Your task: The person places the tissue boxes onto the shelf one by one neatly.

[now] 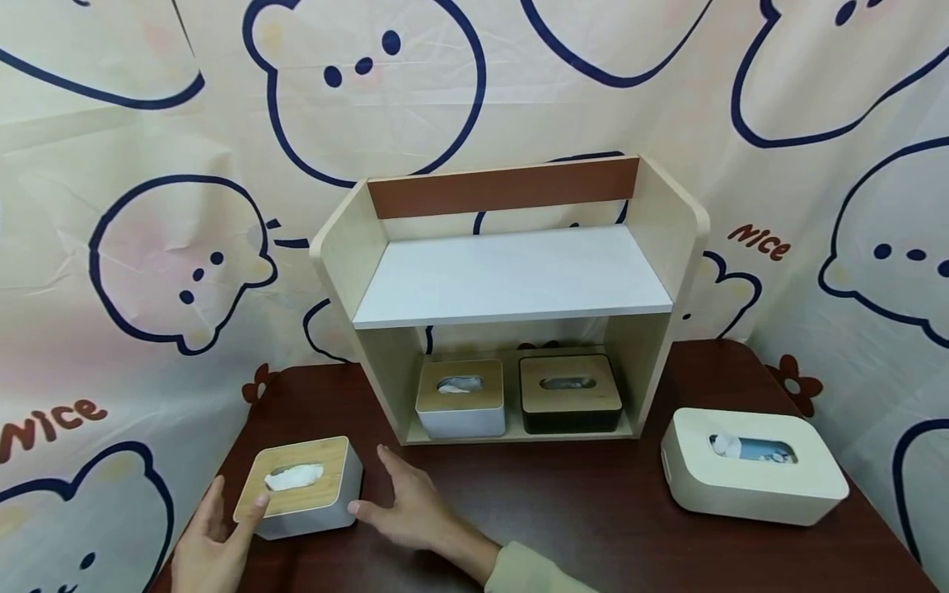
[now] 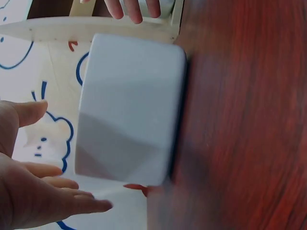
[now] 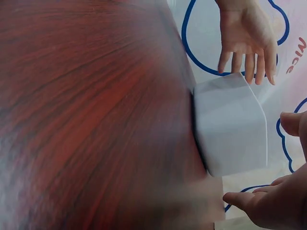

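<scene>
On the dark wooden table at the left of the head view sits a tissue box (image 1: 329,475) with a pale grey-white body and a light wood lid, white tissue showing in its oval slot. My left hand (image 1: 210,543) is at its left side, fingers extended and thumb overlapping the lid's near edge in this view. To its right is my right hand (image 1: 417,508), thumb tip close to the box's lower right corner, fingers spread. Both wrist views show the box's plain side (image 2: 129,105) between the two hands, with the left hand (image 3: 249,33) reaching down from the top in the right wrist view.
A cream and white two-tier shelf (image 1: 511,276) stands behind. Its lower level holds a white tissue box (image 1: 463,422) and a black one with a wood lid (image 1: 571,403). An all-cream tissue box (image 1: 752,498) sits at right. Bear-print cloth (image 1: 44,247) hangs around the table (image 1: 563,527).
</scene>
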`<state>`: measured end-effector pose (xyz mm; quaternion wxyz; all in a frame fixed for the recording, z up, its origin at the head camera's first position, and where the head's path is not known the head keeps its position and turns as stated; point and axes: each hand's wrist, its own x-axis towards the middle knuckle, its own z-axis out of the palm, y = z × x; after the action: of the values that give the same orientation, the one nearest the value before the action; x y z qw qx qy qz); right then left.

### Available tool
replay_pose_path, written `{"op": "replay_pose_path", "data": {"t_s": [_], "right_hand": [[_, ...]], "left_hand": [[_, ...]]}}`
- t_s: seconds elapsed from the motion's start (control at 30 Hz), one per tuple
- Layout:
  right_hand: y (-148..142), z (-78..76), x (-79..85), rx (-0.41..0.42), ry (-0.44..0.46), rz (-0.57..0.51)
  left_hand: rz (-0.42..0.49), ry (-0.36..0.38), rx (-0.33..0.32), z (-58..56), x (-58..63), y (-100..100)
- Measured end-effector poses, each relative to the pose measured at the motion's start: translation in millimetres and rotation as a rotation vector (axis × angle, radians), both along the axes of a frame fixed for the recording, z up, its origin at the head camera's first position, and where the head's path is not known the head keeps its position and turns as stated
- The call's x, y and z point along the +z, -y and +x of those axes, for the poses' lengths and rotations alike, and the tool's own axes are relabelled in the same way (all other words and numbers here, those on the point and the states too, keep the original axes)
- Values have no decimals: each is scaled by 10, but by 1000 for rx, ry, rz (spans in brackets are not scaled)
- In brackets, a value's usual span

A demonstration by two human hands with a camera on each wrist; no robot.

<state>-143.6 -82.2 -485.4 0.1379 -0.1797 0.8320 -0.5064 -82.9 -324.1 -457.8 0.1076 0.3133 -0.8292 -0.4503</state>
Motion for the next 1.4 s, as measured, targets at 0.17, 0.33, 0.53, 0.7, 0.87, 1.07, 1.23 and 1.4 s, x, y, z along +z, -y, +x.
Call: {"op": "replay_pose_path", "data": {"t_s": [0.17,0.33,0.53,0.7,0.87,1.07,1.23,1.4], "right_hand": [[85,24,-33,12,-1,11],[129,56,-70,36,-10,11],[167,54,-90,56,0,25],[195,49,-115,117,-3,48],[206,75,-141,161,-29,70],[209,80,-164,156,-7,60],[198,67,-172,116,2,33],[179,79,-195,79,-54,-15]], "left_hand": [[46,66,-16,-25,-51,108],[85,96,-62,-42,-120,182],[127,129,-69,-55,-190,225],[142,152,-96,-55,-201,224],[103,187,-116,-49,-214,188],[82,171,-107,-45,-252,111],[94,109,-107,-32,-277,-10],[102,94,-136,-6,-295,-80]]}}
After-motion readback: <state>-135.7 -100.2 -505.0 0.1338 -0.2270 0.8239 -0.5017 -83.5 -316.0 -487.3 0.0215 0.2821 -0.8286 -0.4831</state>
